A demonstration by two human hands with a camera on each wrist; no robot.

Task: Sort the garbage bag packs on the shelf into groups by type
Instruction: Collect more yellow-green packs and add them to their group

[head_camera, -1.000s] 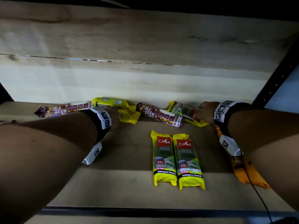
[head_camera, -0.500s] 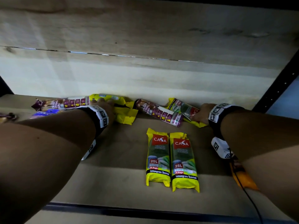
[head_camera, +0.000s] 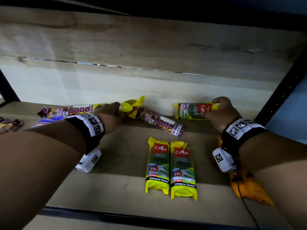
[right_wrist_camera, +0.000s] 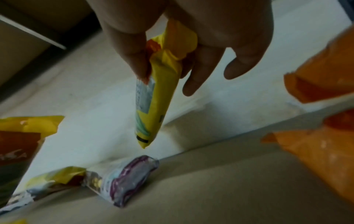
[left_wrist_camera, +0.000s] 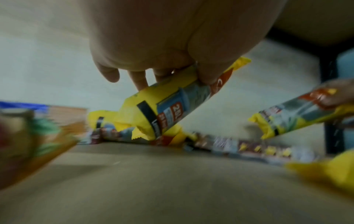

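The person reaches with both hands to the back of the shelf. The left hand has its grip closed around a yellow pack, which is lifted and tilted above the shelf near the back wall. The right hand pinches a second yellow pack by its end; this pack is also lifted, near the back wall on the right side. Between the two hands, a purple drawstring pack lies diagonally on the shelf. Another purple drawstring pack lies at the back on the left, behind the left wrist. Two yellow packs lie side by side, touching, near the front edge. An orange pack lies on the right, partly under the right forearm.
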